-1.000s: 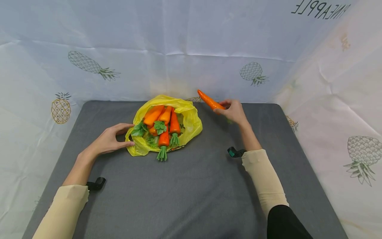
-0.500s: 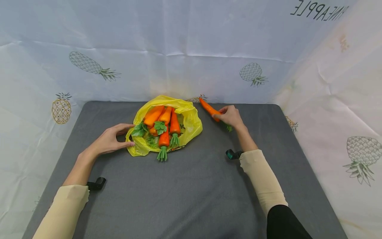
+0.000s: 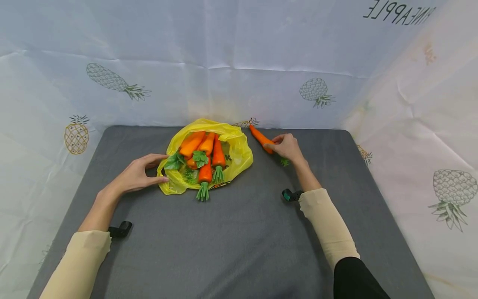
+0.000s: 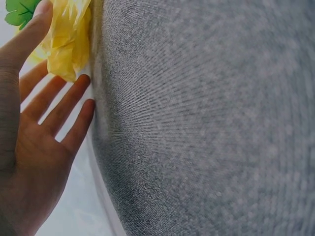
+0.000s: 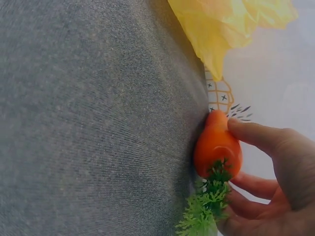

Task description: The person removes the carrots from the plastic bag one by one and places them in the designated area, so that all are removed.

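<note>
A yellow plastic bag stands at the table's back, its mouth spread toward me. Inside are several orange carrots with green tops, and one carrot pokes its leaves over the front rim. At the bag's left side is my left hand, thumb and fingers apart at its edge; the left wrist view shows long, spread fingers beside the yellow plastic. To the bag's right, my right hand holds a single carrot low at the table, thumb on one side, fingers on the other, its feathery leaves hanging toward the wrist.
Dark grey cloth covers the table. Close behind its back edge hangs a white curtain printed with pineapples, which also runs along both sides. Black wrist cameras sit on both forearms.
The right hand has lowered the carrot toward the table and shifted slightly left and nearer. The left hand and the bag have stayed in place.
</note>
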